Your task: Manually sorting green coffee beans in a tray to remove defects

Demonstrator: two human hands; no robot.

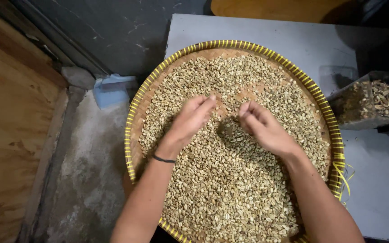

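I see both forearms bare, without sleeves; only a thin black band (164,159) circles my left wrist.

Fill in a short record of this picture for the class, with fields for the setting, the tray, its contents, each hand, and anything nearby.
Setting: grey table beside a rough concrete floor
Tray: round woven tray with a yellow rim
Contents: pale beans spread across the tray
Left hand: resting on the beans, fingers bent, black band at the wrist
Right hand: on the beans, fingertips pinched together
Nearby: clear container of darker bits at the right; blue plastic scoop on the floor
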